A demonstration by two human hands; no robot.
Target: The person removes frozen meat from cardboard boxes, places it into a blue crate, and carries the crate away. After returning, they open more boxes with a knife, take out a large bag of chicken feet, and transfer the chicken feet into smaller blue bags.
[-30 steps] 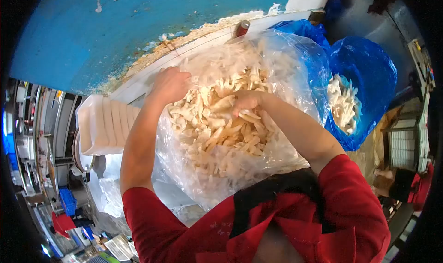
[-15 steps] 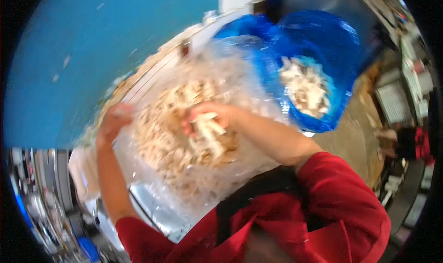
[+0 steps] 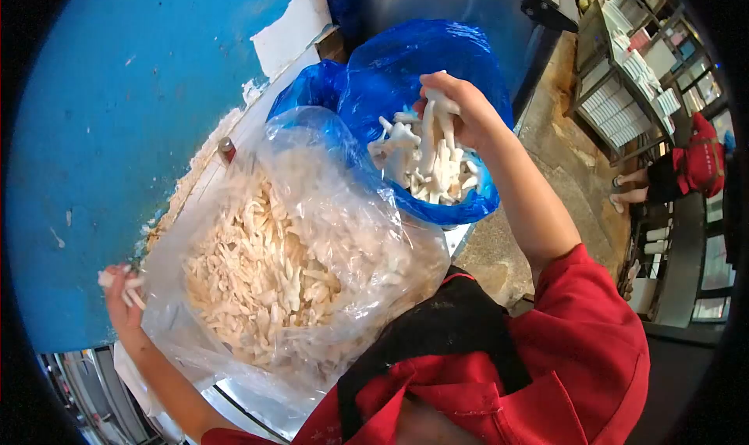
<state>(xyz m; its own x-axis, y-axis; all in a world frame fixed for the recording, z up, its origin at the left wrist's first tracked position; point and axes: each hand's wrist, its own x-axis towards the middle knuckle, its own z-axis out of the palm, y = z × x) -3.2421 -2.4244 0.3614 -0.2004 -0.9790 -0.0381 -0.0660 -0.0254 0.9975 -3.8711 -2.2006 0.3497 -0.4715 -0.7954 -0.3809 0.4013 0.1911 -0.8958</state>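
Pale, finger-like pieces that look like mushrooms (image 3: 250, 281) fill a large clear plastic bag (image 3: 351, 250) in front of me. Beside it, a blue plastic bag (image 3: 429, 47) stands open with whiter mushrooms (image 3: 441, 176) inside. My right hand (image 3: 464, 113) is over the blue bag, its fingers closed on a few long white mushrooms. Left of the clear bag, my left hand (image 3: 122, 293) holds a few small white mushrooms between its fingers, near the blue wall.
A blue wall (image 3: 140, 133) with peeling paint runs along the left. A small cylinder (image 3: 226, 148) stands beside the clear bag. Far right, a person in red (image 3: 698, 160) is near a shelf rack (image 3: 616, 101). A metal surface (image 3: 445, 0) lies behind the blue bag.
My right hand has gone from the clear bag to over the blue bag, still with mushrooms. My left hand has moved out to the left and now visibly holds mushrooms. The view has shifted.
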